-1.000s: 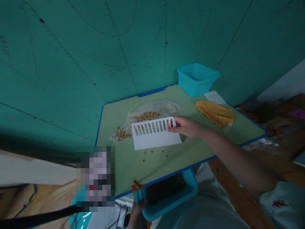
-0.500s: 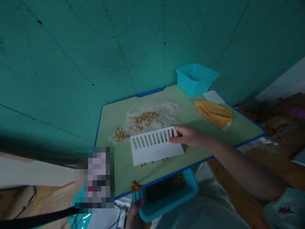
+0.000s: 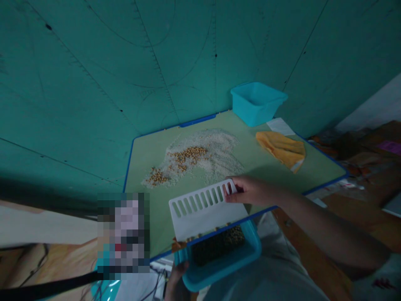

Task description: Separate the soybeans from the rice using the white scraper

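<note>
My right hand grips the right end of a white slotted plastic board, with fingers through its end slots. The board stands tilted on the green tabletop, its lower edge near the blue front rim. A few soybeans lie along that edge. My left hand is closed on the left end of a blue plastic basin, held just under the table's front edge. Dark grains and some yellowish beans are in the basin. Behind the board, more soybeans lie among spread white grains.
At the back right stands another blue basin, beside a white sheet. A yellow cloth lies on the right of the table. A green wall rises behind. Cables hang at the lower left.
My right hand has drawn the slotted board toward me, to the table's front edge, with a few soybeans ahead of it. My left hand and the basin have stayed nearly in place.
</note>
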Tool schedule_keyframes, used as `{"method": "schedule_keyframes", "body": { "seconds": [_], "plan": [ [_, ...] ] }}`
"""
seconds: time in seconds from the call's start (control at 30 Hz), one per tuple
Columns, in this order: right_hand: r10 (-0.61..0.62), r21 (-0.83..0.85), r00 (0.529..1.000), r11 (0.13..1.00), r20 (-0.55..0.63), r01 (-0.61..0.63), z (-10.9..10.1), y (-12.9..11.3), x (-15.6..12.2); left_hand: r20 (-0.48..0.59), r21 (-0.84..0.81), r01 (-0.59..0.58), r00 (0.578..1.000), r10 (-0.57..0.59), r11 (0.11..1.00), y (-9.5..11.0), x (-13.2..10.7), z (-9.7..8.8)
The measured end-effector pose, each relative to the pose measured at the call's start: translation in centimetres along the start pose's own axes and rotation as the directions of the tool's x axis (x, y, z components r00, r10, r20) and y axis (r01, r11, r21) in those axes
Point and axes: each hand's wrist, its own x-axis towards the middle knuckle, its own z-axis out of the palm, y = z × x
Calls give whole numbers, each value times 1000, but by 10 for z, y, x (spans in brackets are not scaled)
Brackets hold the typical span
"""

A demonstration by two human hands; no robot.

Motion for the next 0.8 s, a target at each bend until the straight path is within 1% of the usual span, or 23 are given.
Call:
{"method": "schedule_keyframes", "body": {
  "seconds": [0.13, 0.33, 0.5, 0.63, 0.8],
  "plan": [
    [13, 34, 1000, 999, 3, -13, 1, -1, -4, 50, 37, 31, 998, -32, 999, 0, 0, 4],
    [13, 0, 1000, 1000, 8, -13, -1, -4, -7, 16, 16, 55, 998, -56, 998, -4, 0, 4],
    [4, -24, 1000, 1000, 18, -3, -3, -4, -8, -29, 19, 22, 999, -22, 1000, -4, -1, 3],
    [-3, -44, 1000, 999, 4, 3, -3, -3, -11, -41, 35, 18, 999, -16, 999, -1, -2, 6],
    [0, -55, 1000, 998, -1, 0, -2, -5, -13, -29, 17, 12, 1000, -11, 1000, -1, -4, 9]
  ]
}}
